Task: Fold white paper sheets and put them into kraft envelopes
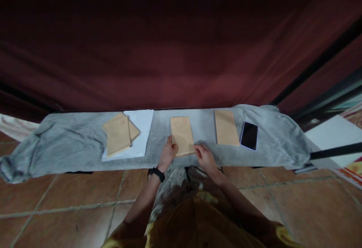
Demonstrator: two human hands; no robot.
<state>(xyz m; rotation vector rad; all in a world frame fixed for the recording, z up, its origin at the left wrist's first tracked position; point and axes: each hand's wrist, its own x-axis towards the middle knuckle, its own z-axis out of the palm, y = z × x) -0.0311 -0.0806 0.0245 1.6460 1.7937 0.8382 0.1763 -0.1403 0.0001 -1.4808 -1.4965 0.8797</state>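
Centre envelope [182,134] lies flat on grey cloth [70,146], mid-bench. Left hand [169,152] at near left corner, right hand [205,157] at near right corner, both touching; pinching or pressing, cannot tell. Second envelope [226,127] and phone [249,135] to right; envelope pile [118,136] on white sheet [141,125] to left.

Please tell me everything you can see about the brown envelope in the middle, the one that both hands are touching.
The middle envelope is a flat rectangle, tan paper as it looks, with faint reddish print near its far edge, unreadable. It lies flat on the grey cloth, long side pointing away from the person. The left hand touches its near left corner, the right hand its near right corner. Nothing lies on it.
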